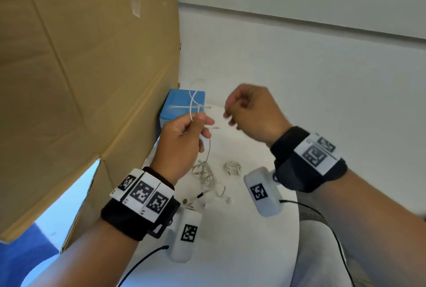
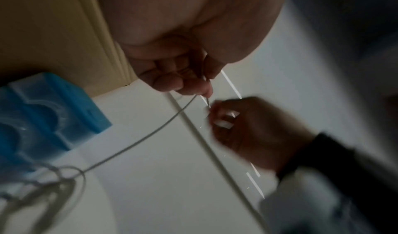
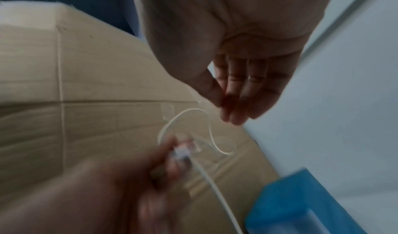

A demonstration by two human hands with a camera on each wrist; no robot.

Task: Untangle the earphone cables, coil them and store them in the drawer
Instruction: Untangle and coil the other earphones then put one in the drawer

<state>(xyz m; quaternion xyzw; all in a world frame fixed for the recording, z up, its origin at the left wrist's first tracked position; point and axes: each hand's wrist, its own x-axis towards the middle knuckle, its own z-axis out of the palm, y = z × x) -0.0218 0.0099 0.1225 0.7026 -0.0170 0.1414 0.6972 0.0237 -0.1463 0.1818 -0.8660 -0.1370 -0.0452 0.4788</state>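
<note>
My left hand (image 1: pixel 198 125) is raised above the round white table (image 1: pixel 242 240) and pinches a white earphone cable (image 1: pixel 191 104). One loop of it stands up in front of the blue drawer box (image 1: pixel 177 111), and a plug end pokes out to the right. From the pinching fingers (image 2: pixel 200 87) the cable (image 2: pixel 140 140) hangs down to a loose tangle (image 1: pixel 205 171) on the table. My right hand (image 1: pixel 230 116) hovers just right of the plug. Its thumb and fingertips (image 3: pixel 226 108) are drawn together beside the cable loop (image 3: pixel 172 120). Blur hides whether they grip it.
A small coiled earphone bundle (image 1: pixel 232 168) and loose earbuds (image 1: pixel 228 199) lie on the table. A big cardboard sheet (image 1: pixel 80 67) stands close on the left, right against the blue box. A white wall rises behind.
</note>
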